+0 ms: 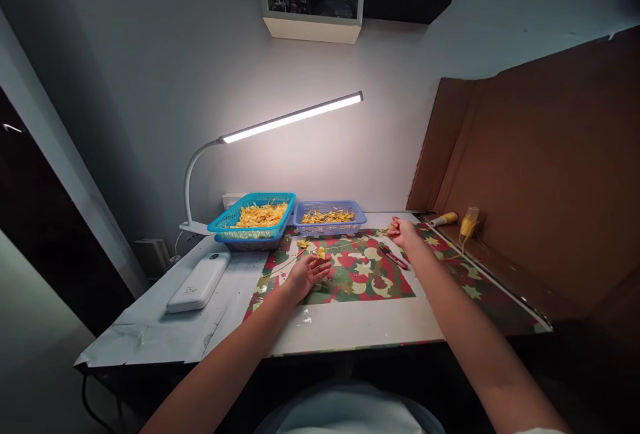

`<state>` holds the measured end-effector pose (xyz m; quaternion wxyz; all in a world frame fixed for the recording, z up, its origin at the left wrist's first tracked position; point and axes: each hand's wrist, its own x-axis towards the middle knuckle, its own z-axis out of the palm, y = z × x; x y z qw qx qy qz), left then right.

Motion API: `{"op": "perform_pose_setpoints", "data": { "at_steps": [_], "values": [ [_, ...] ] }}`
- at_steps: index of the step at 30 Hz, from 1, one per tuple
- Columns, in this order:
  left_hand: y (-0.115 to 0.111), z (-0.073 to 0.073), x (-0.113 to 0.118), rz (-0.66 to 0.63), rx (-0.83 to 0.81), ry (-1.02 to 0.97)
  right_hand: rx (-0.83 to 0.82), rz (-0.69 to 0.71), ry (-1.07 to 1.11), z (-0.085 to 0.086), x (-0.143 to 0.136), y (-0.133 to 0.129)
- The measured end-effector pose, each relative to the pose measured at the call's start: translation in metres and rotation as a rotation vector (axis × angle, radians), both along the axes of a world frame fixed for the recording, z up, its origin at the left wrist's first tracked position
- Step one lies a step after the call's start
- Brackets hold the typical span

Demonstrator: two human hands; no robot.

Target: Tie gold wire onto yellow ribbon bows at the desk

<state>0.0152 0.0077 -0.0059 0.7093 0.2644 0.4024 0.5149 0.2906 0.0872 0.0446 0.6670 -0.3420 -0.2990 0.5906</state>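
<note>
My left hand (pixel 309 275) is over the camouflage-patterned sheet (pixel 363 277), palm up with fingers curled around a small yellow flower (pixel 321 253). A thin stem runs from near that flower toward my right hand (pixel 400 231), whose fingers are pinched together at the sheet's far right part; what they hold is too small to make out. Another yellow flower (pixel 302 244) lies beyond my left hand, with a thin stem reaching left. Dark-and-red pliers (pixel 395 258) rest on the sheet just below my right hand.
A blue basket (pixel 215 227) and a purple basket (pixel 330 229) hold yellow pieces at the back. At left are a white power bank (pixel 199 282) and a lit lamp (pixel 295 117). Yellow-handled tools (pixel 445 219) lie at right beside a tall cardboard panel (pixel 540 154).
</note>
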Motion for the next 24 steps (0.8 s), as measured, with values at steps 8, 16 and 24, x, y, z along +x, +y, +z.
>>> {"op": "perform_pose_setpoints", "data": {
  "at_steps": [8, 16, 24],
  "values": [
    [0.009, -0.009, -0.002, 0.139, 0.098, 0.08, -0.175, 0.009, 0.067, -0.009, 0.003, -0.004],
    [0.005, -0.004, -0.005, 0.18, 0.32, 0.232, -0.208, -0.047, 0.136, -0.015, 0.01, -0.003],
    [0.003, -0.003, -0.003, 0.1, 0.359, 0.34, -0.141, -0.067, 0.213, -0.012, 0.011, -0.013]
  ]
}}
